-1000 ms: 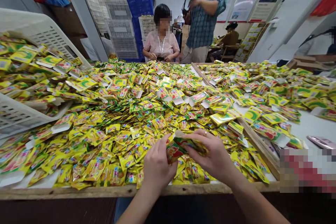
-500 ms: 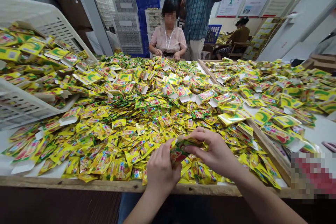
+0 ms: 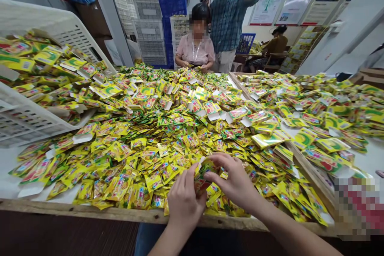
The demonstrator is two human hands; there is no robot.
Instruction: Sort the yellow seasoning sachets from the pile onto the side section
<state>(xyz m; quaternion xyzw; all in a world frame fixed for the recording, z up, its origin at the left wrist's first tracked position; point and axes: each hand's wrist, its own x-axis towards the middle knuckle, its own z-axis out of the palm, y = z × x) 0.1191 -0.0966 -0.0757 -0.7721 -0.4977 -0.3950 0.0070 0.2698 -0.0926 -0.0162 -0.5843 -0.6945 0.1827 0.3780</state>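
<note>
Foil sachet [image 3: 201, 180], printed yellow, green and red, stands roughly upright between the person's hands, just above the near part of the table. Its long axis points away from the person and tilts slightly, and a pale tip, perhaps a paper tab, shows at the top. The left hand [image 3: 186, 194] lies lower and to the left, nearest the sachet's body, with its fingers [image 3: 189, 174] pressed together and curled up against it. The right hand [image 3: 232, 180] comes in from the right, its forefinger [image 3: 220, 159] arched over towards the sachet's upper end and its other fingers loosely spread. Both hands are closed on the sachet in a pinch, though they hide exactly where each fingertip meets the foil.

Directly below, a heap of sachets [image 3: 144, 140] covers the tabletop up to the wooden table edge [image 3: 90, 208]. A tilted white plastic crate [image 3: 27, 126] lies in the heap on the left, with more sachets inside it. On the right, a wooden strip [image 3: 309, 176] separates a second heap of sachets [image 3: 318, 116]. At the far side sits a seated person [image 3: 195, 50], beside a standing person in a checked shirt [image 3: 228, 24].
</note>
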